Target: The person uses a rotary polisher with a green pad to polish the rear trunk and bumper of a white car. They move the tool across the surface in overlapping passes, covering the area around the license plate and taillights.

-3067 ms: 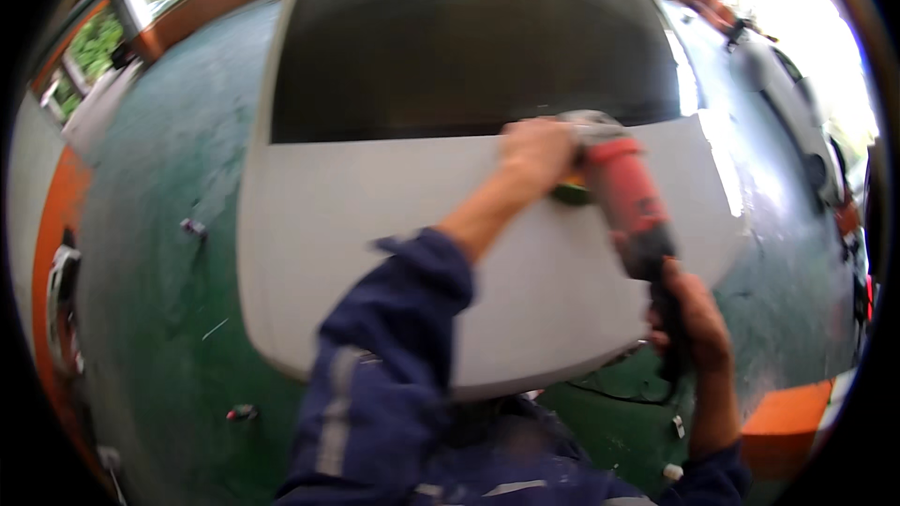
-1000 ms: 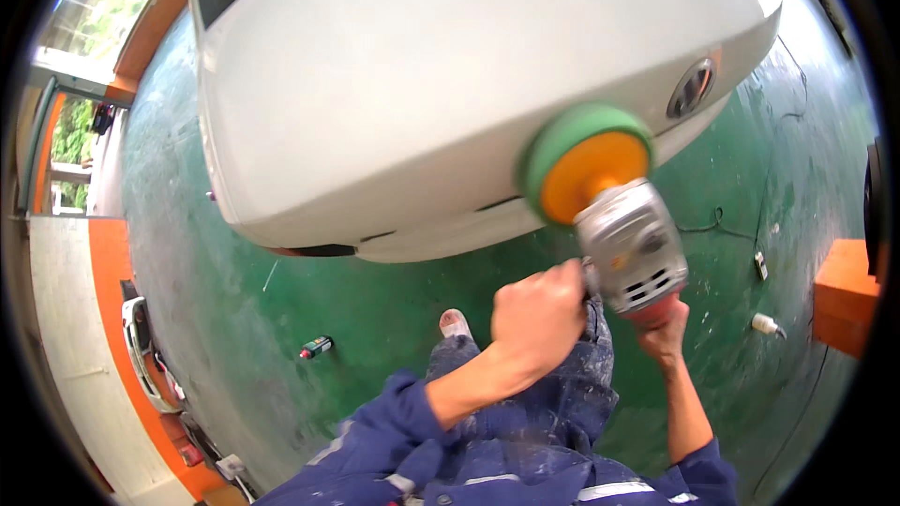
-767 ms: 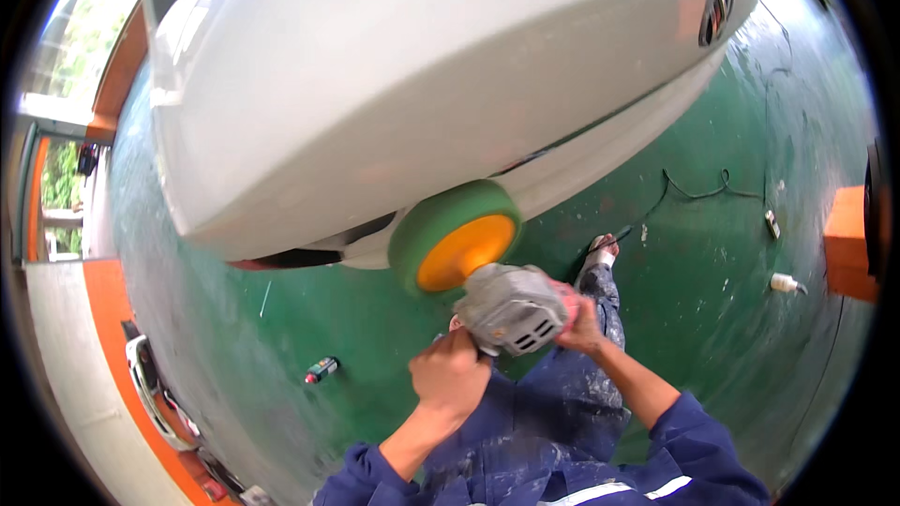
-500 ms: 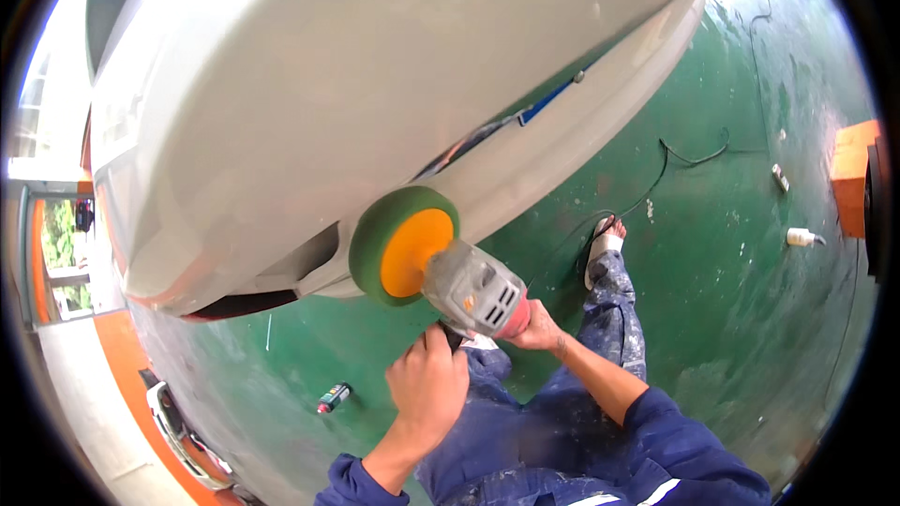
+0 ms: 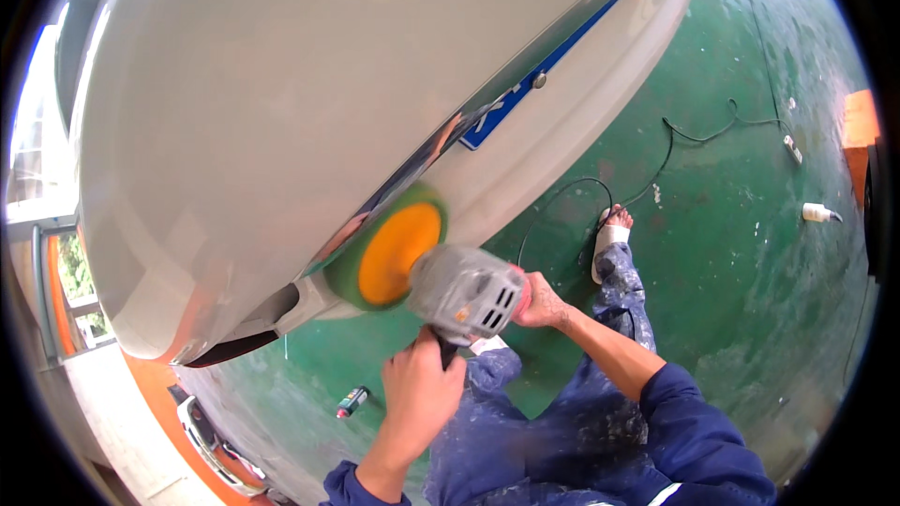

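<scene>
With both hands I hold a grey and red rotary polisher (image 5: 466, 292). My left hand (image 5: 422, 384) is wrapped round its black side handle. My right hand (image 5: 541, 302) grips the red rear body; part of those fingers is hidden behind the tool. An orange backing disc (image 5: 401, 253) with a green foam pad (image 5: 345, 274) is at the polisher's front. The pad's rim is smeared as if spinning, and it lies against the white car (image 5: 253, 112) at its bumper (image 5: 553, 145). Just above the pad runs a shiny trim strip (image 5: 403, 178), with a blue number plate (image 5: 525, 98) beside it.
A black cable (image 5: 670, 136) loops over the green floor (image 5: 722, 319) by my right foot (image 5: 612, 234). A small bottle (image 5: 352, 401) lies at the left, a white bottle (image 5: 817, 213) at the right. An orange box (image 5: 858, 131) stands at the right edge.
The view has shifted, showing more of the blue number plate. The polisher's pad has moved along the bumper, and its rim now looks more blurred. Both hands keep their hold.
</scene>
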The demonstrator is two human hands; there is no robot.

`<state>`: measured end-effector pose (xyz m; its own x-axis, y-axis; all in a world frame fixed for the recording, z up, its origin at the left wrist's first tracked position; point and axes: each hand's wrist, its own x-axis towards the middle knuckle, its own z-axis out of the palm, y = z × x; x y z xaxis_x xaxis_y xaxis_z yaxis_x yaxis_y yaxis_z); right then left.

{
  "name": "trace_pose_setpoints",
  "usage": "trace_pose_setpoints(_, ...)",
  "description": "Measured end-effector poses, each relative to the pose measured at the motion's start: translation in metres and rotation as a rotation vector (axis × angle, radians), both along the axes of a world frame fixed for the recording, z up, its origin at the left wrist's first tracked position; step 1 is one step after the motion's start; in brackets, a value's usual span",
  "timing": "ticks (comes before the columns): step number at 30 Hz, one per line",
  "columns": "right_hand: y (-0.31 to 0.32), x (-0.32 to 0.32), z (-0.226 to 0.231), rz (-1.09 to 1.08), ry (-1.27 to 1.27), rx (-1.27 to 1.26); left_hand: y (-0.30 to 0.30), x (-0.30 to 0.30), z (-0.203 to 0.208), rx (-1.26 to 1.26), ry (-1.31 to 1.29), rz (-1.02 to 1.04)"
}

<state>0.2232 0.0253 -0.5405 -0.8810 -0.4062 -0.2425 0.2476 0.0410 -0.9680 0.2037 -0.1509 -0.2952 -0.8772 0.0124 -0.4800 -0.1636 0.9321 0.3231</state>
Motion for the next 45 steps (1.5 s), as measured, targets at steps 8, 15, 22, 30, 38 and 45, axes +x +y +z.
trace_pose_setpoints(8, 0.015, 0.006, -0.005, 0.186, -0.011, -0.006, 0.003, 0.019, 0.005, 0.173, -0.192, 0.284)
trace_pose_setpoints(15, 0.026, 0.007, -0.051, -0.124, -0.120, -0.165, 0.026, -0.031, -0.009, 0.221, -0.204, 0.076)
trace_pose_setpoints(22, 0.037, 0.034, -0.048, -0.023, 0.073, 0.027, 0.044, -0.040, -0.001, 0.198, -0.318, 0.059)
trace_pose_setpoints(30, 0.063, -0.022, 0.004, 0.080, 0.066, 0.037, 0.019, 0.009, -0.016, 0.368, -0.146, 0.315)
trace_pose_setpoints(38, 0.045, -0.054, 0.017, -0.088, 0.273, 0.088, -0.015, -0.001, -0.021, 0.403, 0.268, 0.122)
trace_pose_setpoints(45, 0.052, -0.067, 0.030, -0.214, 0.262, 0.064, 0.010, -0.037, 0.008, 0.366, 0.138, 0.111)
